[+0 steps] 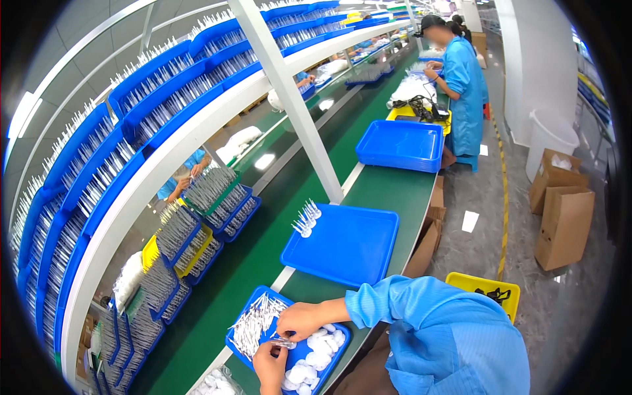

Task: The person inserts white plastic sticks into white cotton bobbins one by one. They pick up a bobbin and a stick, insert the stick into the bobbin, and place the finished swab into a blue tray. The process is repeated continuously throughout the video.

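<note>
Over a blue tray [338,365] at the near edge of the bench, my two hands meet around a small, shiny, translucent piece [284,343]. My left hand [269,367] pinches it from the near side. From the far side my right hand [300,321] closes its fingers on the same piece, partly hiding it. Thin white sticks [258,324] lie in a loose pile in the tray's left part. Rounded white parts [318,353] fill its right and near parts. Just beyond, several upright pieces with round bases [306,218] stand in the far left corner of a larger blue tray [345,245].
Stacked blue trays [399,146] sit farther along the green bench [382,191]. A white post [289,99] rises beside it. Filled racks [85,178] line the left. A co-worker in blue [464,85] works ahead. A yellow bin [484,289] and cartons [565,227] are at right.
</note>
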`<action>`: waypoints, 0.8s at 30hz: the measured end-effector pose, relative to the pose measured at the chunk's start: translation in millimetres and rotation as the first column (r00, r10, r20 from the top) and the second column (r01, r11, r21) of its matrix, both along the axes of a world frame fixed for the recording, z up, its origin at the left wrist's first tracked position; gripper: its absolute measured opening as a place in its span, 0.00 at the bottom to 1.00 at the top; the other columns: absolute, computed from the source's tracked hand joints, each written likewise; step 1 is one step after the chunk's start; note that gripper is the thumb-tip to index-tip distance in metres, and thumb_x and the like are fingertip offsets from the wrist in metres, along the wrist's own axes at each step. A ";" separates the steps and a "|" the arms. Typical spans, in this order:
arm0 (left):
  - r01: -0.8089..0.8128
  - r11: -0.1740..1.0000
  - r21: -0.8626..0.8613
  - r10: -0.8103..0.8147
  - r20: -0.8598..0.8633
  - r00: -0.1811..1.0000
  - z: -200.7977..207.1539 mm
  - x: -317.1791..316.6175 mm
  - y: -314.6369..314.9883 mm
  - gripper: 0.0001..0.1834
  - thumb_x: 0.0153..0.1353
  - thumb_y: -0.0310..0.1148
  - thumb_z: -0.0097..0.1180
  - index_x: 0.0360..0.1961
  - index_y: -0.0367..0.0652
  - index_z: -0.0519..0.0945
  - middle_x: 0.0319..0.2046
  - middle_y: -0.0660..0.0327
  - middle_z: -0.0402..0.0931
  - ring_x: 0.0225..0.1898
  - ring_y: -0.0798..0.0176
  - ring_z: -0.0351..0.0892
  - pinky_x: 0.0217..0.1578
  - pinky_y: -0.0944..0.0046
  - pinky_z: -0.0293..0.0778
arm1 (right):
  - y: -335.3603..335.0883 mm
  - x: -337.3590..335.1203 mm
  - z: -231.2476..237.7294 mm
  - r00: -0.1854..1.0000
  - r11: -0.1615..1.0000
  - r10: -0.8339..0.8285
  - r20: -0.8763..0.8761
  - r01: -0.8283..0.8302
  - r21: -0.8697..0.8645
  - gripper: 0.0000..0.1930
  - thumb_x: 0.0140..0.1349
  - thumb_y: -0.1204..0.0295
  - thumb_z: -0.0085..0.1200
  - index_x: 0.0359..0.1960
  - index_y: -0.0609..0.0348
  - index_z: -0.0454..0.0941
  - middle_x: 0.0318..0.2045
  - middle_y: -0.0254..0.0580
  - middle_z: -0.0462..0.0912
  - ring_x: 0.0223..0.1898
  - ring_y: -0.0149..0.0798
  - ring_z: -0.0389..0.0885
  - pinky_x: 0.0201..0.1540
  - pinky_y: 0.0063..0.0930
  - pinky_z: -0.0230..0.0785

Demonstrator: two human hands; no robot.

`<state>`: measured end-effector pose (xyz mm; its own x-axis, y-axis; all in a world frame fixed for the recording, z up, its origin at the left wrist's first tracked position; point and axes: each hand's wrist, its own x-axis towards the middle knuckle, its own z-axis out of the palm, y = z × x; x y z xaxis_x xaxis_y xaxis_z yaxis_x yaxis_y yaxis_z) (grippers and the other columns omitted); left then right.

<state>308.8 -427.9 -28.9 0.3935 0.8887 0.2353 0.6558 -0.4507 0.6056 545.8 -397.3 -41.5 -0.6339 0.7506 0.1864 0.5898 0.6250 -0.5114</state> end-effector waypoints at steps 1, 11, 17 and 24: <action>0.006 1.000 0.015 -0.006 -0.009 1.000 -0.1 -0.4 0.4 0.08 0.57 0.28 0.75 0.36 0.38 0.89 0.28 0.56 0.87 0.28 0.56 0.88 0.34 0.57 0.81 | -0.4 -2.0 1.1 1.000 1.000 -0.013 0.009 0.013 0.007 0.07 0.59 0.65 0.67 0.36 0.50 0.87 0.38 0.39 0.88 0.47 0.51 0.86 0.48 0.49 0.80; 0.020 0.992 0.128 -0.011 -0.071 0.997 -4.7 -1.6 3.3 0.10 0.56 0.30 0.77 0.33 0.38 0.86 0.30 0.56 0.84 0.29 0.52 0.86 0.34 0.54 0.78 | -19.4 -9.1 9.1 0.977 0.977 -0.205 -0.049 0.208 0.056 0.07 0.56 0.68 0.67 0.33 0.56 0.88 0.33 0.49 0.90 0.39 0.56 0.90 0.39 0.53 0.81; -0.035 0.981 0.193 0.049 -0.068 0.996 -7.9 -6.5 -4.7 0.11 0.55 0.29 0.77 0.33 0.37 0.86 0.31 0.57 0.84 0.26 0.58 0.86 0.32 0.57 0.79 | -34.6 -9.2 13.8 0.970 0.983 -0.181 -0.164 0.178 -0.036 0.08 0.58 0.66 0.67 0.36 0.53 0.86 0.34 0.40 0.90 0.40 0.50 0.90 0.40 0.47 0.80; -0.108 0.993 0.041 0.107 0.025 0.994 -16.5 -25.1 -4.2 0.07 0.58 0.27 0.71 0.35 0.36 0.85 0.30 0.57 0.88 0.25 0.61 0.87 0.32 0.59 0.80 | -21.5 -7.3 13.7 0.965 0.981 -0.180 -0.191 0.163 -0.104 0.06 0.58 0.65 0.66 0.35 0.49 0.87 0.34 0.40 0.90 0.40 0.51 0.90 0.40 0.49 0.79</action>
<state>283.7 -432.2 -45.4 0.2903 0.9147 0.2810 0.6881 -0.4036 0.6030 538.5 -418.8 -27.8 -0.4511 0.8636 0.2249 0.5653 0.4716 -0.6768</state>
